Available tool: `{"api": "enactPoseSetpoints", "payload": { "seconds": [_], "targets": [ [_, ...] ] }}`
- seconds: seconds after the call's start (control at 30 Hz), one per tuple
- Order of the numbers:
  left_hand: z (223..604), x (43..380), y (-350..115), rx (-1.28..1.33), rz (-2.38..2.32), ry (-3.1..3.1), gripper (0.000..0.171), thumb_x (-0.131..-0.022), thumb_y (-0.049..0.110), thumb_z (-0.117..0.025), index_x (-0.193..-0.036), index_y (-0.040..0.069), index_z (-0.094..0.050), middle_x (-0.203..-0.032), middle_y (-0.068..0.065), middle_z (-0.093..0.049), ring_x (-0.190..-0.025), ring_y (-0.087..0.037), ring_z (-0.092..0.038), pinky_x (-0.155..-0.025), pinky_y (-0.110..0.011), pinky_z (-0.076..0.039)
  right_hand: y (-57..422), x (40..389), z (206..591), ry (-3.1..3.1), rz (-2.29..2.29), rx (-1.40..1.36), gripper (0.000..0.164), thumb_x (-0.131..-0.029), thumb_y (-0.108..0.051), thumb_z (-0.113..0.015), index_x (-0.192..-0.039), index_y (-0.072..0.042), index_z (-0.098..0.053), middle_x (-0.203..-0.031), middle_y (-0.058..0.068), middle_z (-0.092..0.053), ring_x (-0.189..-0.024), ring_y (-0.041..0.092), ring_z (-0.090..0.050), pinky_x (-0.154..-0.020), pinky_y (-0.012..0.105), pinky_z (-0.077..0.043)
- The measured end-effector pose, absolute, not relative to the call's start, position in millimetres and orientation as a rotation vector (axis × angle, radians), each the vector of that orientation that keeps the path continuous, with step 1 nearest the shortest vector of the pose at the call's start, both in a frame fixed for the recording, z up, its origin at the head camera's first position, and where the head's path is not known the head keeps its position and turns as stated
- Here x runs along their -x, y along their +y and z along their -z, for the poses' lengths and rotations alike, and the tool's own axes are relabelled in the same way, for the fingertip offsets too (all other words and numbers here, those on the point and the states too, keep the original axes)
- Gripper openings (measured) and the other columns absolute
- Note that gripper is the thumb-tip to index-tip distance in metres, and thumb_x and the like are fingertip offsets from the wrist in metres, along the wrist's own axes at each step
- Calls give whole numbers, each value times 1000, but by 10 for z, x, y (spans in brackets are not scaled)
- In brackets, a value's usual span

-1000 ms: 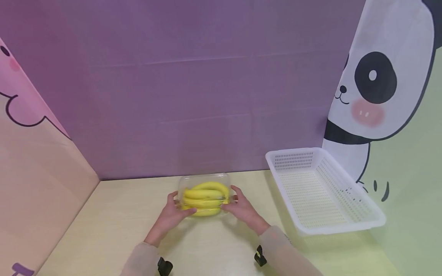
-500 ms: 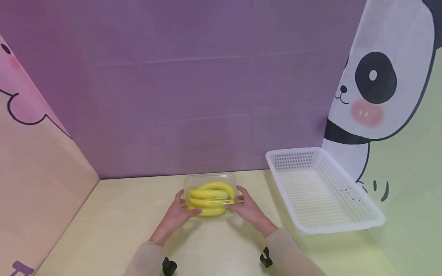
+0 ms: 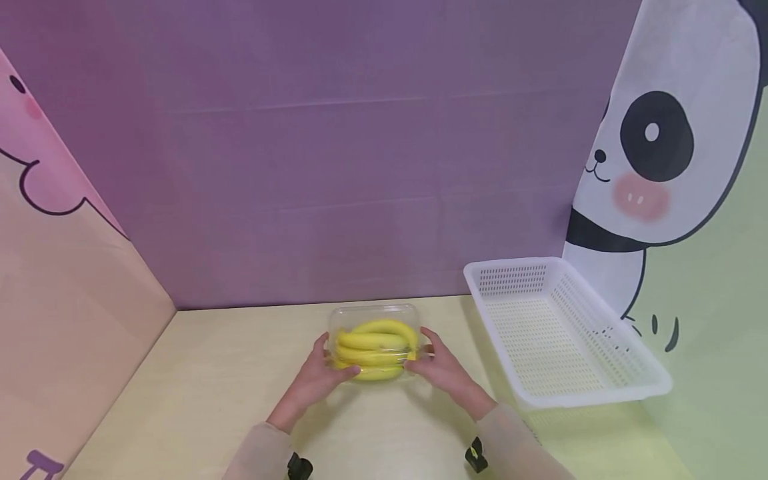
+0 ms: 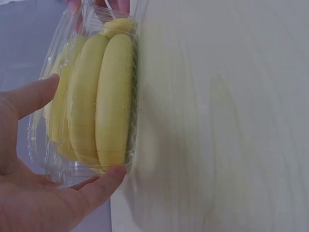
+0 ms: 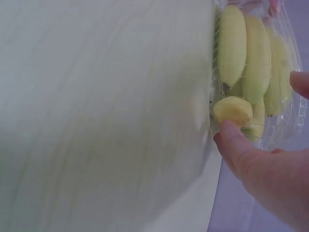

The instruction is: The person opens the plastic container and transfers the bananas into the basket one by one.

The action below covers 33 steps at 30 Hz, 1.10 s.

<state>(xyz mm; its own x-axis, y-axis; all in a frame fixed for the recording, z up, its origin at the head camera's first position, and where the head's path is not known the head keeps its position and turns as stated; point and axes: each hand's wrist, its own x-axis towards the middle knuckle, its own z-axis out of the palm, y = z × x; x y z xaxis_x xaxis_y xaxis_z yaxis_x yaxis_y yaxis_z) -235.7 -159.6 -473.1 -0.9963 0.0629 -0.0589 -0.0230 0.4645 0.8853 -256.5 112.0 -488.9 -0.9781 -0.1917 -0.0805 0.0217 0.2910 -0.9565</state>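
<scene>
Across the upper and middle frame of the head view, a purple backdrop (image 3: 300,147) is seen, with a pale table (image 3: 216,360) spread below it. At the right, part of the table is taken up by a white basket (image 3: 549,343), by whose slotted walls a long tray shape is made, slanted from upper left to lower right.

At lower centre, well apart from the basket's near wall, a clear box (image 3: 372,311) is held between the two hands. Its long axis is laid left to right across the frame, so that one short end is turned toward the basket. Whether the table is touched by its underside cannot be told.

The left end is gripped by the left hand (image 3: 315,379), its thumb laid over the near side and its fingers bent round the end. The right end is gripped likewise by the right hand (image 3: 447,372). Both hands are parted only as far as the box's thickness requires. The box is reached equally by both, but the right hand is placed between box and basket and is thus the nearer to the basket.

Inside, several yellow bananas (image 3: 373,341) are stacked along the same axis.
</scene>
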Motion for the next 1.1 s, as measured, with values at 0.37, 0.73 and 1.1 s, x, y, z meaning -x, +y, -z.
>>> {"api": "enactPoseSetpoints", "payload": {
  "seconds": [0.37, 0.73, 1.1],
  "targets": [
    [4760, 2319, -1512, -91, -1559, 2656, 105, -84, 29, -84, -155, -8, -17, -144, -37, -45, -134, -50, -45, -107, -62, -39, 1237, 2505, 4911, 2356, 1770, 177, 95, -85, -25, -81, -160, -9, -25, -141, 25, -48, -125, 38, -54, -99, 55, -47],
    [4783, 2261, -1462, -115, -1553, 2658, 109, -82, 33, -85, -155, -10, -16, -142, -38, -45, -133, -51, -46, -106, -63, -39, 1298, 2386, 4849, 2363, 1761, 169, 95, -85, -23, -80, -160, -8, -25, -140, 25, -48, -125, 39, -54, -98, 53, -49],
    [4756, 2145, -1403, -140, -1555, 2644, 107, -82, 31, -86, -154, -8, -19, -141, -36, -48, -131, -51, -47, -103, -66, -41, 1378, 2268, 4824, 2359, 1748, 166, 95, -84, -22, -81, -160, -8, -24, -143, 28, -45, -127, 43, -53, -99, 56, -49]
  ]
}}
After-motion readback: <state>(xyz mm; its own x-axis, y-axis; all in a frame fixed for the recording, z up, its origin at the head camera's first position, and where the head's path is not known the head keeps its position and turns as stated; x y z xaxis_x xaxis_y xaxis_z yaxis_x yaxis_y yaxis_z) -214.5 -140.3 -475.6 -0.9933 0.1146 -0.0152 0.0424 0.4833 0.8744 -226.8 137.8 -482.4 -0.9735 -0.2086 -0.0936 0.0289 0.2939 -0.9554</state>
